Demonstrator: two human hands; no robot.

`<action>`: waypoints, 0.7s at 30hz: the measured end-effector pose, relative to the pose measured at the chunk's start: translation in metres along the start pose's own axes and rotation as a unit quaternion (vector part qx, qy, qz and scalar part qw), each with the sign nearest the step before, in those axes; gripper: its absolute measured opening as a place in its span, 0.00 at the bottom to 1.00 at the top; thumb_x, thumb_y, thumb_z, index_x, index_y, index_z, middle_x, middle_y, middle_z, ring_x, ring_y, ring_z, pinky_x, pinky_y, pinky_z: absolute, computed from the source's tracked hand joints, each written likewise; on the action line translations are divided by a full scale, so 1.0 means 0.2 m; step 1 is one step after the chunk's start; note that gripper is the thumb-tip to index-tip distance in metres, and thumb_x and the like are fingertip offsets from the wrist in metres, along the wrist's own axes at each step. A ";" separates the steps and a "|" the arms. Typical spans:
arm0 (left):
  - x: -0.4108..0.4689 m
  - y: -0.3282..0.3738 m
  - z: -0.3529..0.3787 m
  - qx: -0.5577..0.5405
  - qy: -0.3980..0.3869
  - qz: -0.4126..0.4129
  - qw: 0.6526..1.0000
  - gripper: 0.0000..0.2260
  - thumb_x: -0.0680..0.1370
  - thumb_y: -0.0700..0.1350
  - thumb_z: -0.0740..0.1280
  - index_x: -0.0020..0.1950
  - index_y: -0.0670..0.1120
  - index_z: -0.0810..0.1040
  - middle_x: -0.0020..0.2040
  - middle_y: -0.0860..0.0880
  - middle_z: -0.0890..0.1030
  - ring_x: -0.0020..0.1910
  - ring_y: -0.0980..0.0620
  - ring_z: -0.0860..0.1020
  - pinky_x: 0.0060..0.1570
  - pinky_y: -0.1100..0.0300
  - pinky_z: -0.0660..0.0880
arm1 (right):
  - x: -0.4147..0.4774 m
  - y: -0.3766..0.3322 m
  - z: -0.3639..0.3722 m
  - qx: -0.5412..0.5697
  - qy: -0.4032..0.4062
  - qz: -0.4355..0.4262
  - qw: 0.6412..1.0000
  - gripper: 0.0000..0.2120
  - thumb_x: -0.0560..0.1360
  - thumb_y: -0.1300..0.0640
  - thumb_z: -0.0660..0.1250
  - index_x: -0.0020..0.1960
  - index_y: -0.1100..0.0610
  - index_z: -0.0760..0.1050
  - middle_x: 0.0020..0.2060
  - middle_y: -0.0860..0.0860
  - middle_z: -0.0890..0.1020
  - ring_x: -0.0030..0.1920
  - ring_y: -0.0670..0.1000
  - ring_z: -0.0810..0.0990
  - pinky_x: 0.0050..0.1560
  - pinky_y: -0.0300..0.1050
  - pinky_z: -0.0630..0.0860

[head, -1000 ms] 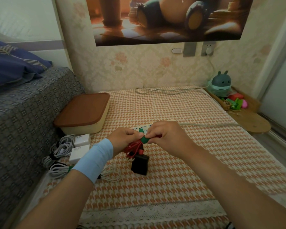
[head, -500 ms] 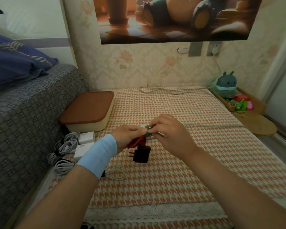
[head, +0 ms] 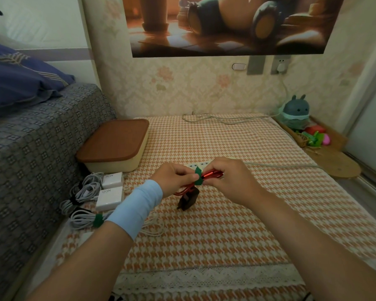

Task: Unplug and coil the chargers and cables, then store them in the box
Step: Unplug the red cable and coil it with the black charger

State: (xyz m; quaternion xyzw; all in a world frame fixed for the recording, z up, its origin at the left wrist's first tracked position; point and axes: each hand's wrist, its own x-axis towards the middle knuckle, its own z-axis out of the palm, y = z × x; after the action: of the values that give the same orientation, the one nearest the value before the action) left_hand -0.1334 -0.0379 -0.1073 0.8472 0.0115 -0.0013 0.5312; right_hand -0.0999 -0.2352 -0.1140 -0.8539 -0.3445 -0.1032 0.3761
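A coiled red cable (head: 211,175) is held above the table, with a green strap (head: 198,175) wrapped round its middle. My left hand (head: 172,179) grips the coil's left end and the strap. My right hand (head: 230,181) pinches its right end. A black charger (head: 188,199) hangs from the cable just above the cloth. The cream box with a brown lid (head: 115,144) stands closed at the back left. In front of it lie two white chargers (head: 110,187) and several bundled white cables (head: 83,203).
A white power strip (head: 197,165) lies behind my hands, its grey cord (head: 280,165) running right and along the back wall to a socket (head: 280,65). A bed (head: 30,148) borders the left. Toys (head: 295,114) and a wooden tray (head: 339,166) sit at the right.
My hands have lifted and turned the red coil level, and the green strap now sits round its middle. The black charger swings lower under it.
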 end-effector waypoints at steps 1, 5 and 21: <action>0.00 0.00 0.00 -0.020 0.004 -0.012 1.000 0.04 0.75 0.44 0.73 0.49 0.49 0.85 0.43 0.52 0.85 0.41 0.57 0.81 0.38 0.71 0.74 | 0.00 0.00 0.00 0.003 0.006 -0.010 1.000 0.06 0.72 0.57 0.78 0.48 0.52 0.85 0.41 0.43 0.82 0.44 0.43 0.80 0.48 0.42 0.78; -0.02 0.01 0.01 -0.036 0.032 0.035 0.998 0.07 0.75 0.43 0.73 0.49 0.51 0.78 0.40 0.45 0.85 0.37 0.49 0.83 0.36 0.61 0.78 | 0.00 0.00 -0.02 0.036 0.028 -0.017 0.999 0.06 0.71 0.57 0.78 0.47 0.51 0.86 0.41 0.43 0.83 0.43 0.44 0.81 0.48 0.41 0.78; 0.00 0.06 0.00 0.239 -0.061 0.107 0.963 0.09 0.78 0.47 0.68 0.58 0.54 0.83 0.46 0.53 0.83 0.46 0.53 0.80 0.50 0.55 0.77 | -0.01 0.01 -0.02 0.041 0.014 0.034 0.998 0.11 0.70 0.58 0.80 0.50 0.49 0.83 0.43 0.41 0.83 0.46 0.40 0.82 0.50 0.36 0.79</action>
State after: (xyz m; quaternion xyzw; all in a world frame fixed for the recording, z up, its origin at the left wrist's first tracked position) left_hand -0.1338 -0.0432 -0.0968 0.9440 -0.1127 0.0011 0.3101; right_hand -0.0993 -0.2404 -0.1127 -0.8473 -0.3143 -0.0884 0.4189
